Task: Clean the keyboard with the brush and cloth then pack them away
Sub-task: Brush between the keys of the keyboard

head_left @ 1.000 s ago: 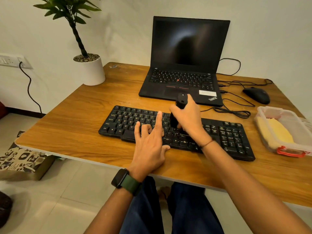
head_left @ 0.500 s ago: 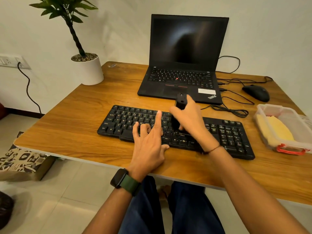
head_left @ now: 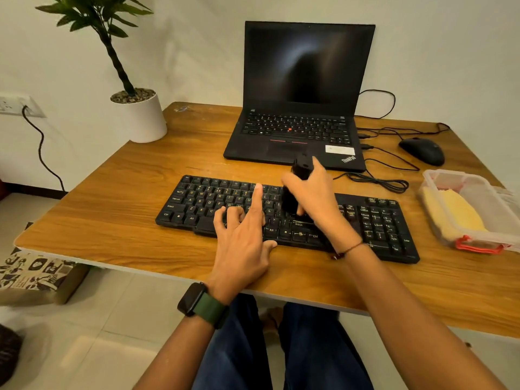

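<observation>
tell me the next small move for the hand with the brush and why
Probably sweep the brush rightward along the keyboard. The right hand grips it upright with its lower end on the keys near the middle, while the left hand rests on the left half; the right-side keys lie uncovered. The yellow cloth sits in the container, so wiping likely comes later.

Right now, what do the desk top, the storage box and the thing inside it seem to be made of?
Desk top: wood or wood-look laminate, with brown grain streaks and a soft sheen. Storage box: clear, glossy plastic with a red clip. Yellow cloth: soft, matte fabric, folded.
</observation>
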